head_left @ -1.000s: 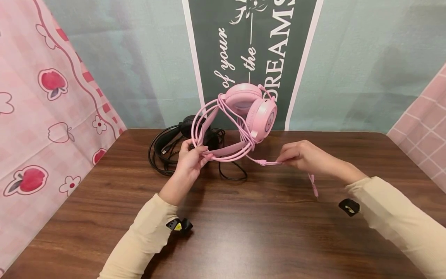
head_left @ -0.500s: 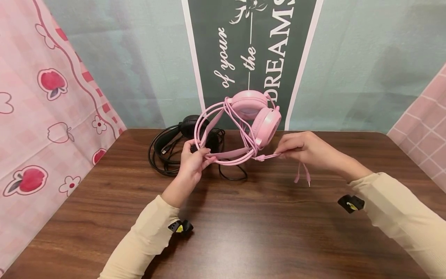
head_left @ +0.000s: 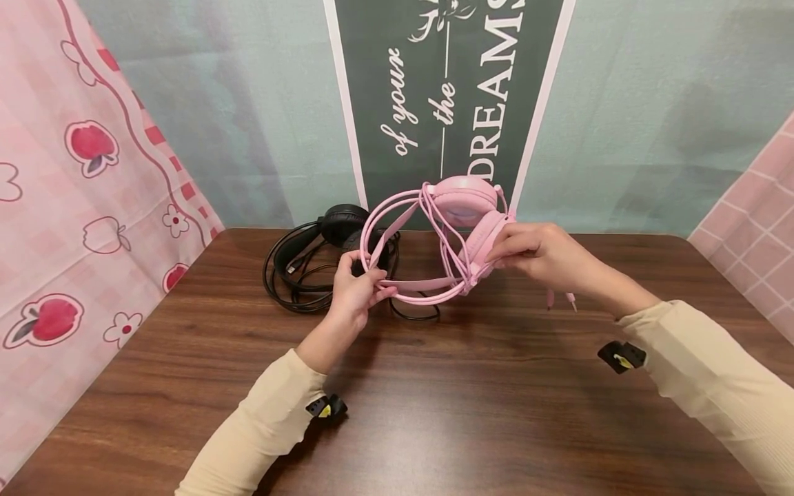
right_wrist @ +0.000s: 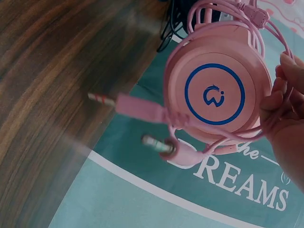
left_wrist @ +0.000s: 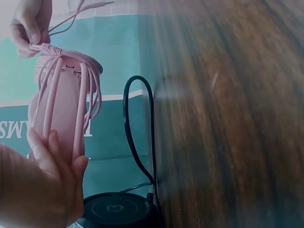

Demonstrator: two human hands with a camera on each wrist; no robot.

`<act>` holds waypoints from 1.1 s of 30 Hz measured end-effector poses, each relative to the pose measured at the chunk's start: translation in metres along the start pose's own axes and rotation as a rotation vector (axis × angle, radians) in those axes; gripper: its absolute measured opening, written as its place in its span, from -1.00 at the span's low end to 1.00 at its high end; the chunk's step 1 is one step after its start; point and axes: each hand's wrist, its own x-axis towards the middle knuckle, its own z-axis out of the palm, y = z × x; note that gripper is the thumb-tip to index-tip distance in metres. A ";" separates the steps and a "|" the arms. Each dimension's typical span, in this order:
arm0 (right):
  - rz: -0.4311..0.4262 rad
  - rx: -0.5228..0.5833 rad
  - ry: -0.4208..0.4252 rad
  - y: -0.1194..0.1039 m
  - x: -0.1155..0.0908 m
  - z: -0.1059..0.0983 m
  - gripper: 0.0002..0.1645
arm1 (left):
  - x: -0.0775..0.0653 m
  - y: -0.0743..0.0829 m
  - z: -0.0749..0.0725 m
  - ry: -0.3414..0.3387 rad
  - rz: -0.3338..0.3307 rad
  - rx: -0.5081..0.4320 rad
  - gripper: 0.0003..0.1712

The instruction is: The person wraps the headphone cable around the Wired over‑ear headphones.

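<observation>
A pink headset [head_left: 465, 200] is held above the table, its cable wound round the band and ear cups. My left hand [head_left: 356, 293] grips the headband at its left side, fingers and thumb around it. Beside the near ear cup, my right hand [head_left: 546, 258] pinches the pink cable [left_wrist: 35, 46]. Two audio plugs [right_wrist: 142, 108] dangle from that hand on short cable ends. In the right wrist view the ear cup's round outer face [right_wrist: 213, 97] shows a blue ring and logo.
Behind the left hand, a black headset [head_left: 341, 224] lies on the brown wooden table [head_left: 434, 413] with its black cable [head_left: 298, 303] coiled around it. A green cloth with lettering [head_left: 443, 103] hangs at the back, and a pink patterned curtain [head_left: 93, 234] at the left.
The pink headset has moved right and slightly down with my left hand. My right hand has come up close to the near ear cup with the cable, shortening the stretch between them.
</observation>
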 end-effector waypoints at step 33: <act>0.159 -0.238 0.130 0.023 0.007 -0.026 -0.70 | -0.006 -0.010 0.003 -0.088 -0.087 0.105 -0.59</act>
